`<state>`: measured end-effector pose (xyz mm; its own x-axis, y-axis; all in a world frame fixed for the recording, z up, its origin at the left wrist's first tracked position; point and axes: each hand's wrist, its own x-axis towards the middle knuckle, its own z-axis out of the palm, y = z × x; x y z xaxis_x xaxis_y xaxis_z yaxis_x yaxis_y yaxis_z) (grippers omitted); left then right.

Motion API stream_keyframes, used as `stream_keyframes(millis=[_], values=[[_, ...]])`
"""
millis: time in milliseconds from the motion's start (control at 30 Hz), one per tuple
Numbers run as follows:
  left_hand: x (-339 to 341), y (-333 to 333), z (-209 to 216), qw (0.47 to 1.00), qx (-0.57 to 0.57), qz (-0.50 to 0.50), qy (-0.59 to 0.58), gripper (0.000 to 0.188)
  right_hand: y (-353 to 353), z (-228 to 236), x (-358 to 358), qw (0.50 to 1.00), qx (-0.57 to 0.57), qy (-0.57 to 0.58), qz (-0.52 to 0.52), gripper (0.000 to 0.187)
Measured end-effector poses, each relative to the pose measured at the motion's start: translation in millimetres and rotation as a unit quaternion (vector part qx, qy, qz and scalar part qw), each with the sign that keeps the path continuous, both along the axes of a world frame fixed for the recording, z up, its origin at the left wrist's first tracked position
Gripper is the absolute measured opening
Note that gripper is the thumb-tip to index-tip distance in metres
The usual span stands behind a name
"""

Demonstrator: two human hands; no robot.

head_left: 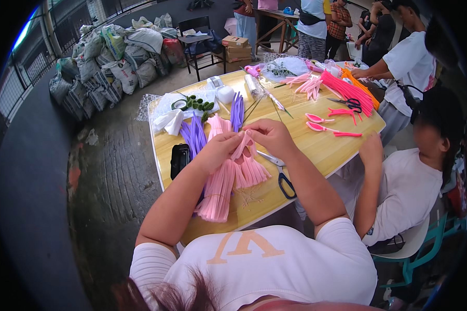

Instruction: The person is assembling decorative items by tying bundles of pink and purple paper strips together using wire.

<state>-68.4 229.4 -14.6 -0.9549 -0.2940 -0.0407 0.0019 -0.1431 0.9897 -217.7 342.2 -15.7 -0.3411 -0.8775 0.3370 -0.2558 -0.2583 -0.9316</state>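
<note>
My left hand (223, 149) and my right hand (271, 136) meet above the table, fingertips pinched on a light pink pipe cleaner (242, 147) that looks bent between them. Under my hands lies a big bundle of light pink pipe cleaners (216, 199), with a shorter pink bunch (252, 171) beside it. Purple pipe cleaners (193, 136) rest left of my hands, and another purple bunch (237, 111) just beyond them. Scissors with dark blue handles (284, 184) lie near my right forearm. Part of the pink pile is hidden by my left hand.
On the wooden-topped table (316, 155) are green fuzzy pieces (200, 103), a black case (180, 160), black-handled scissors (353, 104) and bright pink pipe cleaners (350, 93). A person (410, 192) sits close on my right. Filled sacks (122, 57) are piled at the far left.
</note>
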Motion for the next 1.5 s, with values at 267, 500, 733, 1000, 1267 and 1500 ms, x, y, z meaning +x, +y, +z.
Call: stream_keyframes(millis=[267, 500, 733, 1000, 1267, 1500], values=[[2, 7, 10, 1.0, -0.011, 0.017, -0.009, 0.023, -1, 1, -3, 1.0, 0.023, -0.002, -0.006, 0.017], [-1, 3, -2, 0.997, -0.075, 0.005, 0.009, 0.019, -5, -3, -2, 0.999, 0.025, -0.02, 0.024, 0.016], [-2, 3, -4, 0.997, -0.066, 0.034, 0.0, 0.016, -5, -5, -9, 0.989, 0.045, -0.105, 0.094, 0.019], [-2, 4, -6, 0.987, -0.148, 0.05, -0.033, 0.02, -4, 0, -10, 0.995, 0.067, -0.052, 0.057, 0.019], [0, -3, 0, 0.999, 0.009, 0.04, -0.01, 0.02, -1, 1, -7, 0.99, -0.023, 0.141, -0.006, 0.016], [-3, -1, -4, 0.999, -0.028, 0.042, -0.004, 0.022, 4, 10, -4, 0.921, -0.117, 0.368, -0.041, 0.016]])
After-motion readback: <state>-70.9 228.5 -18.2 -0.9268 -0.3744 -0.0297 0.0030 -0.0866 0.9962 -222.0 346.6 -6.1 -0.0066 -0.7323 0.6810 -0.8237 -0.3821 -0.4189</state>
